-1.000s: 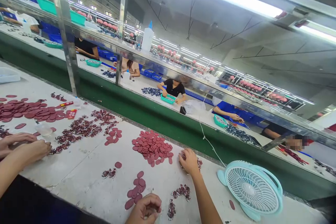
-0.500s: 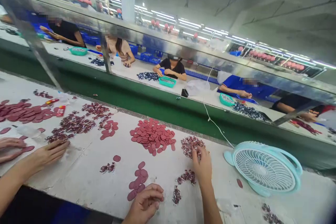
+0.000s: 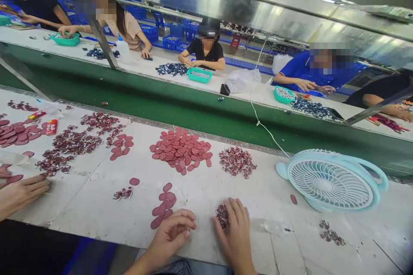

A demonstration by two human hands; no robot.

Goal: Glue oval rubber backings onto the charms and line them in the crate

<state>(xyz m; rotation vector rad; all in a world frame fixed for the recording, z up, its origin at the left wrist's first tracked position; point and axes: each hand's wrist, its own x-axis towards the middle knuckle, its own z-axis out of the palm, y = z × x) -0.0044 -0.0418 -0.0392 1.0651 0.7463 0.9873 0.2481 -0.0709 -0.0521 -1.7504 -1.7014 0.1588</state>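
My left hand (image 3: 172, 232) is over the table's near edge, fingers curved and apart with nothing visible between them. Just left of it lie several overlapping red ovals (image 3: 167, 196). My right hand (image 3: 235, 227) rests on the table, fingers spread around the right side of a small heap of dark red and silver pieces (image 3: 222, 215). A larger heap of such pieces (image 3: 237, 162) lies farther back, beside a big pile of red ovals (image 3: 181, 149).
A light blue fan (image 3: 332, 180) stands at the right. At the left, a co-worker's hand (image 3: 29, 191) is near more dark red pieces (image 3: 75, 139). A few pieces (image 3: 331, 233) lie right of my hands. People sit across a green divider (image 3: 180, 105).
My right hand has come back from the larger heap toward me and now cups the smaller pieces, gathered closer together. My left hand stays near the ovals. The view has tilted down.
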